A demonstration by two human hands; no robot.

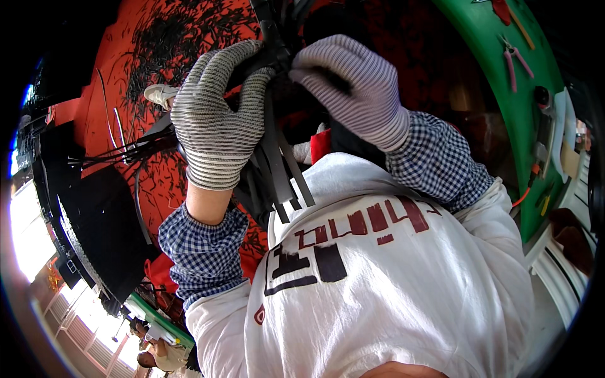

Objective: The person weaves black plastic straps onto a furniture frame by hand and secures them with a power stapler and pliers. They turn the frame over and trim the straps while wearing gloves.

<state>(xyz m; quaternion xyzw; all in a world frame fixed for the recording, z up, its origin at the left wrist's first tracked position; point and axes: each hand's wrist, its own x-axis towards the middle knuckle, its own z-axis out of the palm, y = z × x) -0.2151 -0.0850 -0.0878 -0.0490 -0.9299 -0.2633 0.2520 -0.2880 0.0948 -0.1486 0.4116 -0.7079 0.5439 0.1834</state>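
My left hand (217, 120), in a grey striped knit glove, is closed around a bundle of flat black strips (277, 167). Their loose ends hang down toward my white sweatshirt, and a darker upright length (270, 31) rises between the two hands. My right hand (356, 94), in a similar striped glove, is just right of that length. Its fingers curl together with the tips at the strips' edge. Whatever those fingertips pinch, if anything, is too dark to make out.
Black scraps (183, 44) litter the red floor. A green table (466, 19) curves along the right, bearing pink-handled pliers (517, 63). Thin black strands (126, 154) and black sheets (94, 227) lie at the left. Another person (167, 356) is at the lower left.
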